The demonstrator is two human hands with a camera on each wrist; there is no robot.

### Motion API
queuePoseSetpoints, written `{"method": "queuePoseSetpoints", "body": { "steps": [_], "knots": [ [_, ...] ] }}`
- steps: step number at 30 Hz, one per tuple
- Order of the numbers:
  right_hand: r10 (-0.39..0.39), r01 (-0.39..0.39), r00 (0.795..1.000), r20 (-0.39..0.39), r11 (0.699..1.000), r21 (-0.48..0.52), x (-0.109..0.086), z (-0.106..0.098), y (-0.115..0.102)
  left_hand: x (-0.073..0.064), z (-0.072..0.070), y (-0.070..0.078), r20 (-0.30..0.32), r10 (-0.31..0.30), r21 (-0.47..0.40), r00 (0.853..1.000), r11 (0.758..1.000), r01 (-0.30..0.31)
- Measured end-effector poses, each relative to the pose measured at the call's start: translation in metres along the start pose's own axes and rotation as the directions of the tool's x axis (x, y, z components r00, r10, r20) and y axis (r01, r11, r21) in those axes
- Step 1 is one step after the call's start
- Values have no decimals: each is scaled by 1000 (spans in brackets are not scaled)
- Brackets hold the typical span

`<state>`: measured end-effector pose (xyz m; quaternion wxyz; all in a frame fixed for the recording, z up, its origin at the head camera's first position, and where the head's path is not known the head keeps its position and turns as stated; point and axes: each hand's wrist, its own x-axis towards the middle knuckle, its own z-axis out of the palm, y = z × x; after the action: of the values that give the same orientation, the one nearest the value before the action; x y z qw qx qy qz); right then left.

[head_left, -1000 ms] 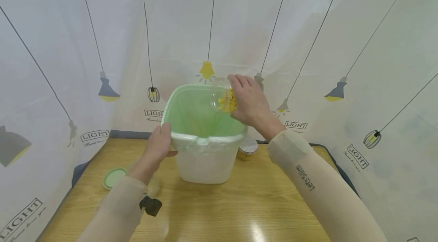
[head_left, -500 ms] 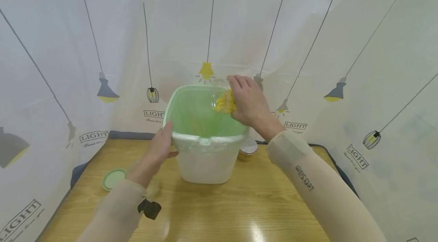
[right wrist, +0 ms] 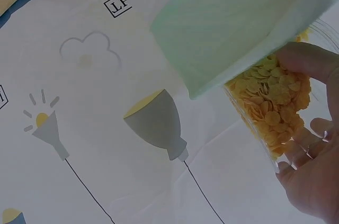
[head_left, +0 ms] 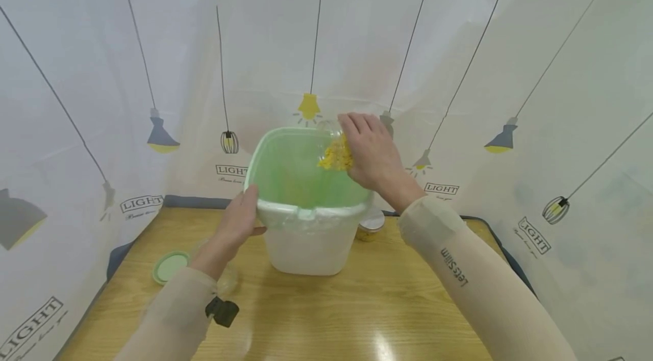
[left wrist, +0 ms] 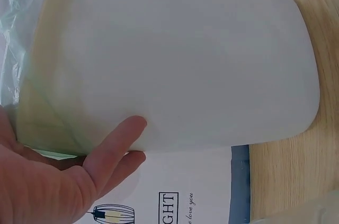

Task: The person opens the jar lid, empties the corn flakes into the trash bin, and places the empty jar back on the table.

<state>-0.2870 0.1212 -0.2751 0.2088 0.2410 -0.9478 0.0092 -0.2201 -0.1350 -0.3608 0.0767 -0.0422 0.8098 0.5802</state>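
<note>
Yellow flakes [head_left: 336, 156] shifted mouthward in clear round jar [head_left: 327, 127] | jar tilted over white, green-lined bin [head_left: 306, 250] | right hand [head_left: 374, 152]: curled round jar | left hand [head_left: 236, 218]: clamped on bin's rim, apart from jar

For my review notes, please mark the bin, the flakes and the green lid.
Bin [head_left: 306, 251]: head view, front of its white outer wall.
Flakes [right wrist: 271, 97]: right wrist view, middle of the heap.
Green lid [head_left: 171, 267]: head view, middle of its flat face.
</note>
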Motion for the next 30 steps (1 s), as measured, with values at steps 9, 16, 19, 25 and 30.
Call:
{"method": "queuePoseSetpoints", "body": {
  "steps": [9,16,19,25,30],
  "knots": [
    [-13,13,1000,-15,1000,-7,1,1,0,2,2,-2,-9,-6,-10,1000,1000,6],
    [-47,46,999,-17,998,-42,3,1,1,2,5,3,-30,-30,-20,999,999,29],
    [-49,48,999,-16,998,-43,3,2,1,1,6,4,-36,-31,-12,999,999,30],
    [-62,61,998,-8,996,-67,3,1,0,1,8,3,-42,-27,-3,999,1000,27],
    [-77,77,997,0,994,-76,4,2,0,1,8,4,-48,-32,5,998,999,32]
  ]
}}
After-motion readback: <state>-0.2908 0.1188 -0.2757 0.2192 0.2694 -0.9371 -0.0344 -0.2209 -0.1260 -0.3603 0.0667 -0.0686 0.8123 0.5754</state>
